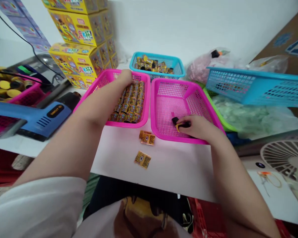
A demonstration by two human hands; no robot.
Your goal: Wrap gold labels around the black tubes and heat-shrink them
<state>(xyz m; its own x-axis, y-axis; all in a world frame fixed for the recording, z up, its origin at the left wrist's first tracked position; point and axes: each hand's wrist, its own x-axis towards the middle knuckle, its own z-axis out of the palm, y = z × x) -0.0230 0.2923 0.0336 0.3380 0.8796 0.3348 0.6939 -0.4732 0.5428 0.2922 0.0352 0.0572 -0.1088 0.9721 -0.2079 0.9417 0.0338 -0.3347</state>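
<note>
My left hand [125, 78] reaches into the far part of the left pink basket [141, 124]. Its fingers are mostly hidden, so I cannot tell what they grip. Rows of small printed cylindrical cups [132, 108] with dark bottoms stand closely packed in that basket. My right hand [200, 127] is inside the right pink basket [164, 135], near its front wall. Its fingers are closed on small black-and-yellow cups [178, 125], partly covered by the hand. Two flat gold printed labels, a nearer one [142, 159] and a farther one [147, 137], lie on the white table [169, 165].
Behind stands a blue basket [178, 66] of loose cups. Stacked yellow boxes [74, 59] and a blue heat gun [43, 120] are at left, beside another pink basket [27, 96]. At right are a blue basket [270, 87], plastic bags [260, 115] and a fan [288, 158].
</note>
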